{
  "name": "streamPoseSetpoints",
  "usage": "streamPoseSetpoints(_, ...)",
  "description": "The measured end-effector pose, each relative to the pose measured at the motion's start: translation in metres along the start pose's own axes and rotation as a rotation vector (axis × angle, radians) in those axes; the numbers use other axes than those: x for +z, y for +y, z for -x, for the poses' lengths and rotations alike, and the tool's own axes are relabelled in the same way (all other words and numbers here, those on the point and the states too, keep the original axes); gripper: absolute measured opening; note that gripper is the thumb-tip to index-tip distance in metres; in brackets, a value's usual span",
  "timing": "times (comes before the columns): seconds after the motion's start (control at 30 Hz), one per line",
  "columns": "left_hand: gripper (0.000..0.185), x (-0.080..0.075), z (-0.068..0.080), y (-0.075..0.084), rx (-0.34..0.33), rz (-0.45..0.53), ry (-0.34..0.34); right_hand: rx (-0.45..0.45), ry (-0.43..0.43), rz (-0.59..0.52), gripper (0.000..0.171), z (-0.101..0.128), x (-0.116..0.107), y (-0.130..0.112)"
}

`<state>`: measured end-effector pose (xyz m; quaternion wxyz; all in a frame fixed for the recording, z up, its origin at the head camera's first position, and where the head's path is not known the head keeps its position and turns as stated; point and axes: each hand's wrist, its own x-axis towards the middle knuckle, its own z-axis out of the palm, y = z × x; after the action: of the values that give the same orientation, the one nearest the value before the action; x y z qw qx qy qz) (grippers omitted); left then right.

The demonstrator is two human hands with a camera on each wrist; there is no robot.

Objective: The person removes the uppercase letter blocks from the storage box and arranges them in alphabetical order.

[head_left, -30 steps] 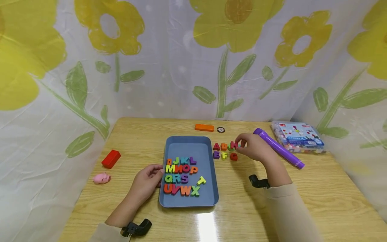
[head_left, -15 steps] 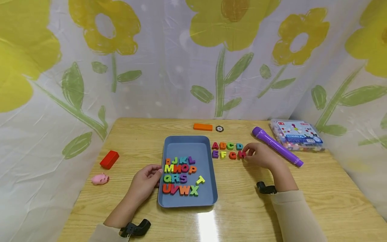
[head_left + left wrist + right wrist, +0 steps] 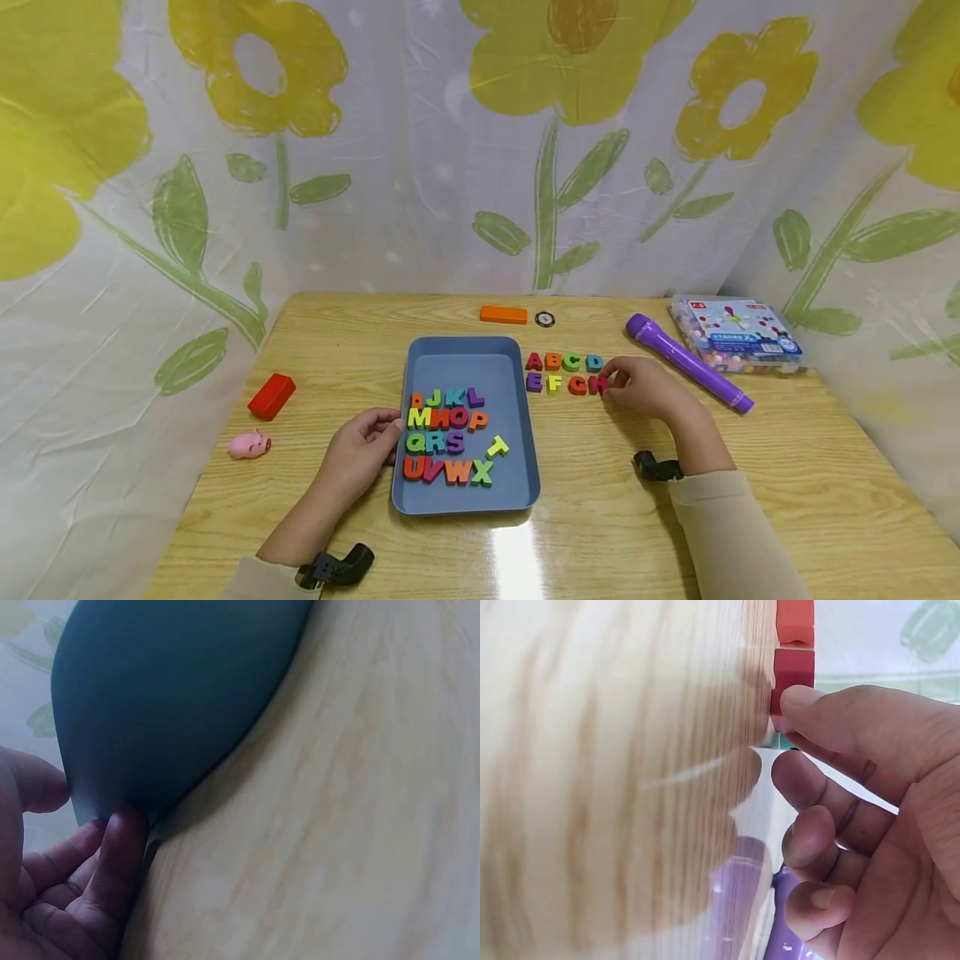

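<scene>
My right hand pinches a red letter H at the right end of the lower row, close beside the red-orange G. In the right wrist view the thumb presses on the red H block; the other fingers are loosely bent. That row also has a purple E and a yellow F. Above it stand A, B, C and D. My left hand grips the left rim of a blue-grey tray, thumb over the edge.
Several coloured letters, such as a yellow T, lie in the tray. Behind are an orange block and a round chip. A purple tube and a bead box stand right; a red block and pink pig, left.
The right hand has brought the H from over the upper row down and right to the lower row, then slightly left toward the G. The left hand stays on the tray.
</scene>
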<state>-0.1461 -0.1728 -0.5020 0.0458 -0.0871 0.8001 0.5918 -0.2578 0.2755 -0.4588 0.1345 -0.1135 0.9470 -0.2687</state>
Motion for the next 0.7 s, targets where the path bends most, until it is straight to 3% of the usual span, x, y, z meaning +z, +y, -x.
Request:
streamPoseSetpoints(0.43, 0.035, -0.002, 0.003, -0.002, -0.003, -0.004, 0.007, 0.029, 0.004, 0.014, 0.035, 0.01, -0.009, -0.009)
streamPoseSetpoints(0.7, 0.036, -0.001, -0.001, -0.001, 0.015, 0.001, -0.004, -0.086, 0.063, 0.001, 0.033, 0.007, -0.022, -0.069)
